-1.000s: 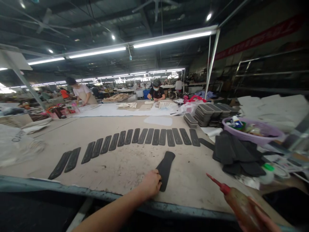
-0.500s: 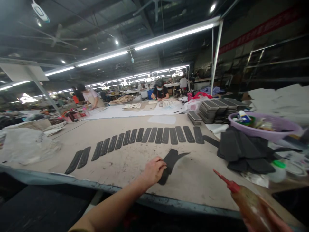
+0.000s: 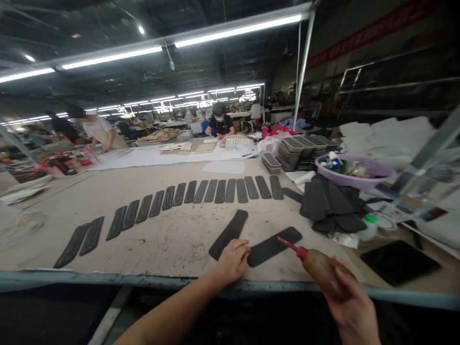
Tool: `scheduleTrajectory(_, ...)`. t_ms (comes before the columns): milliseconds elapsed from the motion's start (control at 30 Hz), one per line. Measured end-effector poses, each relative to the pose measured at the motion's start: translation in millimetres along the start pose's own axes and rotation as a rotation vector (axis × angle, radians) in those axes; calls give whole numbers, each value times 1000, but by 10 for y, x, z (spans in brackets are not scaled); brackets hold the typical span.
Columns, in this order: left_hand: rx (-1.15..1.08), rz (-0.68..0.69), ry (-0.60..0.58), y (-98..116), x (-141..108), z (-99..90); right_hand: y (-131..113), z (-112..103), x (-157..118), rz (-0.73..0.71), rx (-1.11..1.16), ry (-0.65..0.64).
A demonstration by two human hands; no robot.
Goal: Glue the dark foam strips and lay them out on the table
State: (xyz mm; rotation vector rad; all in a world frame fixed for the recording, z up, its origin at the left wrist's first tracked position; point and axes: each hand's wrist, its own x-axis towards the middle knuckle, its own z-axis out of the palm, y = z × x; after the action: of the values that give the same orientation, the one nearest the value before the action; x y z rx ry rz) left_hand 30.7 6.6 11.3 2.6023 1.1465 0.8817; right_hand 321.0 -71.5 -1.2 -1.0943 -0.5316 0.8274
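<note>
My left hand (image 3: pixel 234 261) is closed at the near end of a flat black strip (image 3: pixel 276 245), its fingertips pinched against the strip's left end. Just left of it, partly behind the fingers, a second black strip (image 3: pixel 230 232) lies slanted on the table. My right hand (image 3: pixel 354 302) grips an amber squeeze bottle (image 3: pixel 321 270) with a long red nozzle, whose tip hangs over the right strip. Beyond both strips, a curved row of glossy-marked black pieces (image 3: pixel 220 191) spreads across the table.
On the right are a heap of black strips (image 3: pixel 328 203), a purple basin (image 3: pixel 359 179) of odds and ends, and a dark flat tablet-like object (image 3: pixel 398 261). Stacked grey-edged pieces (image 3: pixel 289 153) stand behind. Co-workers (image 3: pixel 220 124) work across the table. The blue table edge (image 3: pixel 143 280) runs in front of me.
The two black strips, overlapped under my left hand before, now lie apart at an angle. My right hand has brought the bottle inward and left, over the right strip. The view has shifted right.
</note>
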Motion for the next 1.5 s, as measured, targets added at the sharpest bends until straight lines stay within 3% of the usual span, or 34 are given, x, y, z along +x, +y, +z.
scheduleTrajectory(67,19,15,15,17,-121,-67,-57,165,-65,91,38,-1)
scheduleTrajectory(167,29,102,-82,49,-238,-107,-46,357,-172,131,-17,-38)
scheduleTrajectory(433,73,161,-155,69,-203,7,113,601,-414,18,-333,-295)
scheduleTrajectory(533,82,187,-167,50,-209,21,79,652,-458,-30,-403,-301)
scheduleTrajectory(733,78,202,-98,43,-220,37,45,616,-378,-81,-474,-219)
scheduleTrajectory(867,67,187,-33,49,-217,40,2,516,-243,-123,-495,-66)
scheduleTrajectory(1033,36,180,-29,32,-229,44,-62,444,-63,-283,-606,145)
scheduleTrajectory(1267,46,192,-7,34,-225,38,29,404,138,-406,-667,383)
scheduleTrajectory(1400,60,166,-8,50,-221,23,27,418,117,-429,-690,407)
scheduleTrajectory(1500,61,175,-29,56,-225,19,18,421,30,-430,-567,329)
